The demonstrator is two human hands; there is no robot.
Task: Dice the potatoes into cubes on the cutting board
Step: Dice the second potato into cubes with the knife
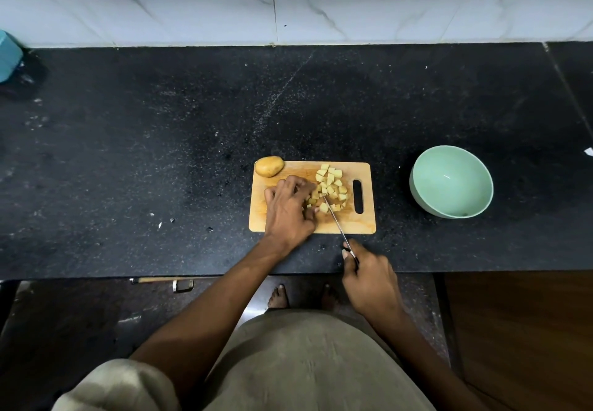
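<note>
Viewpoint: looking down from the person's head at a dark stone counter.
Cutting board: a wooden cutting board (353, 221) lies near the counter's front edge, its handle slot to the right.
Potatoes: 1 whole potato (269, 166) sits on the board's far left corner; a pile of potato cubes (332, 182) covers the board's right centre.
Left hand: the left hand (288, 207) rests on the board, fingers curled over a piece being cut; that piece is mostly hidden.
Right hand: the right hand (369, 274) is clenched around the handle of a knife (335, 218), just off the board's near edge.
Key relation: the blade's long axis runs diagonally up-left, its tip just right of the left fingertips, at the pile's edge.
Bowl: a pale green bowl (417, 192) stands well to the right.
Writing: none readable.
</note>
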